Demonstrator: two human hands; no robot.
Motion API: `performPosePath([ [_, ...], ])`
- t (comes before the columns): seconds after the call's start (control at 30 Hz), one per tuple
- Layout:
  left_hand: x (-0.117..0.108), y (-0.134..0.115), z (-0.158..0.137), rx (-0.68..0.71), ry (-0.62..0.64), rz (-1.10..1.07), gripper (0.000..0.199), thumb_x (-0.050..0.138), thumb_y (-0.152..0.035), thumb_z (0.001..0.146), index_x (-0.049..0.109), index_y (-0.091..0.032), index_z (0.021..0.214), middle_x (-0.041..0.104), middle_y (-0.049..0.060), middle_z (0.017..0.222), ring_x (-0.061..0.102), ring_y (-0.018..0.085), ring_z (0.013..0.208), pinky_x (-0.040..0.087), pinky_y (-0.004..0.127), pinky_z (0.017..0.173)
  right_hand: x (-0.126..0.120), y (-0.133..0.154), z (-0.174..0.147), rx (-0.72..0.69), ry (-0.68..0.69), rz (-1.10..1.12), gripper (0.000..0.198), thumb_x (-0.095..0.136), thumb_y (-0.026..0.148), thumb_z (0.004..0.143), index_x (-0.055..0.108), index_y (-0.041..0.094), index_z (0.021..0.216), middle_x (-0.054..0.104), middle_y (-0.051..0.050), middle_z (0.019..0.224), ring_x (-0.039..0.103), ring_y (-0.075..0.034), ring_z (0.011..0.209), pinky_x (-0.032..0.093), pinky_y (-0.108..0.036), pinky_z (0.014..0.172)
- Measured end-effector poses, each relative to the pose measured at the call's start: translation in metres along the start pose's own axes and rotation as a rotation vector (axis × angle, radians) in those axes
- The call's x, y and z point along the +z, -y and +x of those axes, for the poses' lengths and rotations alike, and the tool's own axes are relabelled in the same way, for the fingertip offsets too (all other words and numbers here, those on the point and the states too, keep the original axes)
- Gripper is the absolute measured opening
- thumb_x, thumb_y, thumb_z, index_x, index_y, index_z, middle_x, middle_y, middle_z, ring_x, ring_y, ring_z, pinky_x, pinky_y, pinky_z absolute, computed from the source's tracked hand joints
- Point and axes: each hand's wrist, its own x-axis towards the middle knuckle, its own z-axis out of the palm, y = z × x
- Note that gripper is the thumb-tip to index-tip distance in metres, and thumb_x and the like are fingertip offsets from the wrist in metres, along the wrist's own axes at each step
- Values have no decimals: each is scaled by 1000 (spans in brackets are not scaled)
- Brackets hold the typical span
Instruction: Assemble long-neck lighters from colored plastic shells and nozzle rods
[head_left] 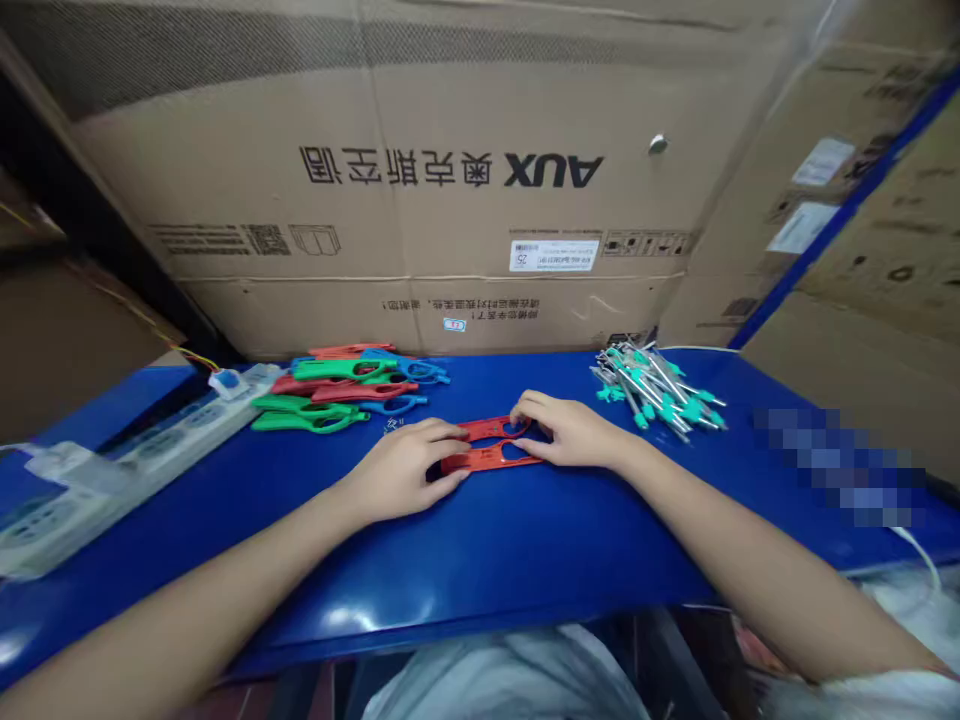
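Note:
Two flat red plastic handle-like pieces with oval holes lie side by side on the blue tabletop: the far piece point(486, 431) and the near piece point(487, 459). My left hand point(405, 470) grips their left ends, fingers on the far one and thumb beside the near one. At the right ends, my right hand point(574, 432) curls its fingers over the far piece and sets its thumb by the hole of the near one. Fingertips partly hide both ends. Left of them is a pile of similar green, red and blue pieces point(345, 370).
Thin metal rods with teal plastic parts point(656, 390) are heaped at the back right. A white power strip point(150, 470) with plugs runs along the left side. Cardboard point(450, 220) walls the back of the table point(510, 560). A blurred-out patch point(844, 465) covers something at right.

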Motion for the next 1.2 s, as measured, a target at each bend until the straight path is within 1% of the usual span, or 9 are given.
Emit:
performPosePath([
  [0.2,5,3,2,-20,11,-1,34,52,-40,100,71,-23,122,70,6,129,65,26,120,54,42,102,1,-3,-2,11,42,-13,16,58,34,96,65,20,102,65,-4,105,58,-13,75,43,-26,69],
  [0.57,5,5,2,-12,16,-4,39,51,-42,101,67,-22,130,66,8,137,58,28,131,47,46,112,-1,-4,-1,6,24,-38,14,60,30,95,67,20,102,66,-5,106,61,-14,80,43,-26,70],
  [0.77,3,4,3,53,-3,-58,33,50,-35,102,67,-24,128,68,6,133,61,25,126,49,42,109,-6,-1,-1,6,19,-106,18,58,34,97,68,21,105,66,-5,108,62,-14,79,44,-26,69],
  [0.87,2,3,2,61,-15,-60,31,50,-30,102,68,-23,126,69,7,130,63,24,121,52,40,104,-25,-12,-6,18,-92,-176,18,53,32,99,68,21,102,65,-7,107,63,-17,89,46,-28,76],
  [0.97,2,3,1,63,-30,-59,30,51,-28,101,69,-22,123,70,8,128,64,24,119,54,40,101,-50,-29,-17,92,-302,-158,19,51,29,99,67,19,93,64,-7,102,62,-17,86,48,-30,80],
  [1.0,2,2,1,63,-29,-59,30,51,-28,100,70,-21,122,70,8,128,64,25,118,54,40,101,-56,-35,-21,113,-338,-153,18,52,29,98,66,18,92,64,-7,99,61,-17,82,48,-30,79],
  [1.03,3,2,1,61,-27,-59,30,51,-28,100,70,-21,122,70,8,127,64,25,118,54,40,101,-60,-41,-24,126,-339,-153,16,54,27,96,66,18,90,64,-6,96,61,-17,79,48,-30,77],
  [1.13,4,2,2,57,-19,-71,30,51,-29,101,69,-21,123,70,8,125,64,25,117,54,40,100,-61,-58,-30,203,-146,-196,10,59,20,89,68,19,94,65,-7,101,62,-19,83,47,-31,77],
  [1.2,5,3,2,54,-21,-94,29,51,-29,101,69,-22,123,70,8,123,64,24,114,54,39,98,-54,-66,-30,267,-34,-230,20,61,15,84,68,19,101,65,-9,109,62,-22,90,47,-32,79],
])
